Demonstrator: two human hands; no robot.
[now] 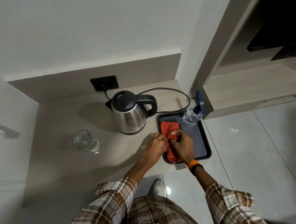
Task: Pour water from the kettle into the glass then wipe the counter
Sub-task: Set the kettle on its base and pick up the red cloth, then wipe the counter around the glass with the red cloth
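A steel kettle (pixel 129 115) with a black lid and handle stands on the beige counter (pixel 63 170), plugged into a wall socket. A clear glass (pixel 84 141) with some water in it stands to the kettle's left. A red cloth (pixel 168 128) lies on the left part of a dark tray (pixel 202 143) at the counter's right edge. My left hand (pixel 155 145) and my right hand (pixel 182 143) are side by side over the tray's left edge. Both pinch the cloth, which is bunched between them.
A clear spray bottle (pixel 193 115) with a blue trigger stands in the tray's far right corner. The kettle's black cord (pixel 175 92) loops behind the tray. A wooden cabinet (pixel 238 88) rises to the right. Glossy floor tiles lie below the counter's edge.
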